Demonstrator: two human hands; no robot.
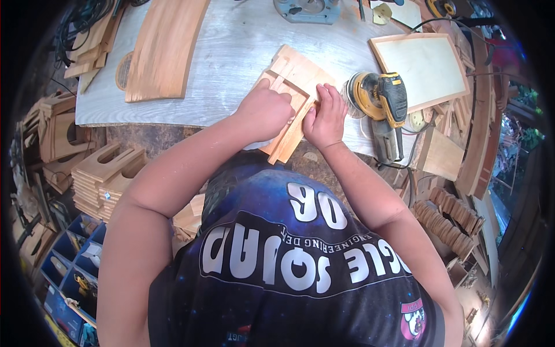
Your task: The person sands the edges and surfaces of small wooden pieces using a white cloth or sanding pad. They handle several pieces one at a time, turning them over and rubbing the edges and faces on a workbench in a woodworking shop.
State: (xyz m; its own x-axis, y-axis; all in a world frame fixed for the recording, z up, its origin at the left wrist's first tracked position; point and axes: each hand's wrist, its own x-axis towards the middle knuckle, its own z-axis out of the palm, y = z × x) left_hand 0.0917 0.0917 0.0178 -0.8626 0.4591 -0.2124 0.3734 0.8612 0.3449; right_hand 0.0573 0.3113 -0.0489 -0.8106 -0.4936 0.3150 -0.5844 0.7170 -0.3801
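Note:
A light wooden piece (299, 73) with a recess and strips along it lies at a slant, its lower end past the near edge of the grey wood-grain table. My left hand (265, 110) is curled over its left side, fingers bent into the recess; whether it pinches a small part there is hidden. My right hand (326, 115) holds the right side, fingers on top and thumb at the wooden strip (288, 136). A yellow and black DeWalt random orbital sander (377, 95) rests just right of my right hand.
A wide wooden board (167, 47) and a round mesh disc (124, 71) lie on the table (225, 56) at left. A framed panel (420, 69) is at right, a blue tool base (308, 8) at the far edge. Stacked wooden cutouts (104, 178) and a blue divided bin (71, 260) stand lower left.

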